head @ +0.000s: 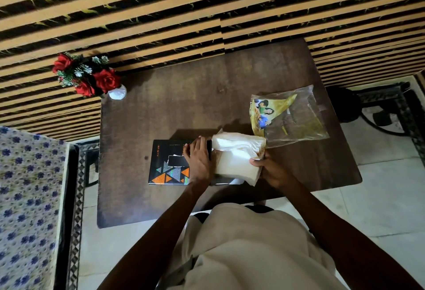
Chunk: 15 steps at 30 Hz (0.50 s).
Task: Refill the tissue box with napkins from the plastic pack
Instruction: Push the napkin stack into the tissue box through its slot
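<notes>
A black tissue box with orange and grey triangles lies flat on the dark wooden table. My left hand rests on the box's right end, fingers closed over its edge. A thick stack of white napkins sits at that end of the box, its left side hidden behind my left hand. My right hand grips the stack's right side. The see-through plastic pack with a yellow printed picture lies flat and looks empty, just beyond the napkins to the right.
A small white vase of red roses stands at the table's far left corner. A striped wall runs behind the table. A floral-patterned cushion lies to the left, a dark stand to the right on the tiled floor.
</notes>
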{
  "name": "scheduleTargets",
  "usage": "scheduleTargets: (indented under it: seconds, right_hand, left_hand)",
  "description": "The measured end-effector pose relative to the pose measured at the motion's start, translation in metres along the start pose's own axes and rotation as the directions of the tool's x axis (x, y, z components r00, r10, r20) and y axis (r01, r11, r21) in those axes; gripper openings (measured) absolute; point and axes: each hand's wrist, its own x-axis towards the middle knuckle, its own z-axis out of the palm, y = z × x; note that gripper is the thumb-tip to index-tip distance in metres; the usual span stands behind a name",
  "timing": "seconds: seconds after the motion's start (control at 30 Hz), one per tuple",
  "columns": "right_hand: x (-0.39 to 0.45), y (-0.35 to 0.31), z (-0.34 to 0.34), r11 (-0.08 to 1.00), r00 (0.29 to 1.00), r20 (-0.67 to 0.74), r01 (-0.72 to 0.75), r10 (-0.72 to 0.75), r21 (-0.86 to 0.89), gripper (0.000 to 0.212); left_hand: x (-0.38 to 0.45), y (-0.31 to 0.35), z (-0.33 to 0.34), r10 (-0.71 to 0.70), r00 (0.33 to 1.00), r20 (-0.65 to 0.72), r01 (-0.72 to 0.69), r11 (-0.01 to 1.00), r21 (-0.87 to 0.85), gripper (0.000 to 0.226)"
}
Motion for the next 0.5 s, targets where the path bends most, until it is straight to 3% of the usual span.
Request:
scheduleTargets:
  seconds: [0.17, 0.3, 0.5]
  right_hand:
    - [0.001, -0.002, 0.004, 0.993, 1.0, -0.027, -0.002, 0.005, 0.114, 0.039]
    - [-0.001, 0.005, 0.0, 0.999, 0.999, -0.003, -0.037, 0.037, 0.015, 0.048]
    - [-0.005, 0.017, 0.001, 0.966, 1.0, -0.023, 0.008, -0.014, -0.258, 0.059]
  left_hand:
    - [0.005, 0.009, -0.006, -0.039, 0.998, -0.058, 0.031, 0.991, -0.133, 0.027]
    - [0.006, 0.004, -0.01, 0.026, 0.999, -0.019, -0.03, 0.967, -0.253, 0.034]
    - [-0.001, -0.004, -0.012, 0.09, 0.996, 0.015, -0.084, 0.964, -0.251, 0.049]
